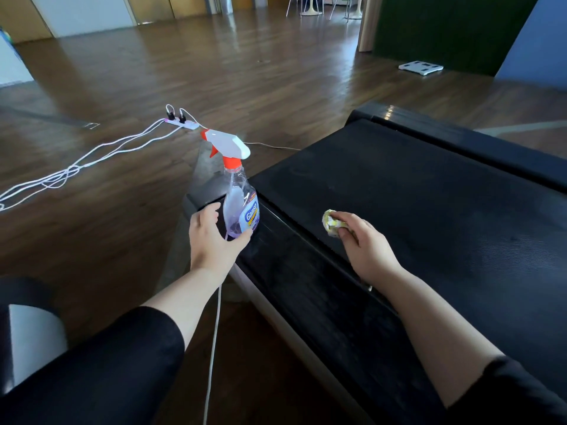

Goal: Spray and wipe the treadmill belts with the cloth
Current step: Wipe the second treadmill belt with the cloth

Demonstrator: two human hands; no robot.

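The spray bottle (241, 207), clear with purple liquid and a white-and-orange trigger, stands upright just left of the black treadmill belt (414, 210), the left hand (211, 237) cupped round its base. The cloth (330, 223), a small yellowish wad pinched by the right hand (365, 243), rests on the belt near its left edge.

Both arms out at the treadmill (429, 210), left hand (211, 237) curled round the bottle (241, 207), right hand (365, 240) pinching the cloth (330, 222).
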